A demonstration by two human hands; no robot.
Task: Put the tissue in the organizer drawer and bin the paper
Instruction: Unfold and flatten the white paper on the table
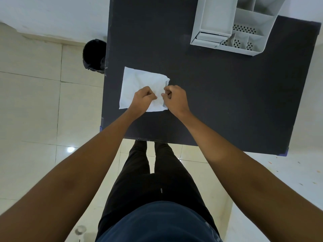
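A white, slightly creased sheet (138, 84) lies flat on the dark table (218, 102), near its left edge. I cannot tell whether it is the tissue or the paper. My left hand (144, 97) and my right hand (173, 97) rest on its near right part, both with fingers curled and pinching the sheet between them. The white organizer (232, 23) stands at the far right of the table, its drawer (209, 39) at the front left corner. The black bin (94, 55) stands on the floor beside the table's left edge.
The organizer has several open compartments, some with perforated bottoms. Pale floor tiles surround the table. My legs stand at the table's near edge. A wall runs along the far side.
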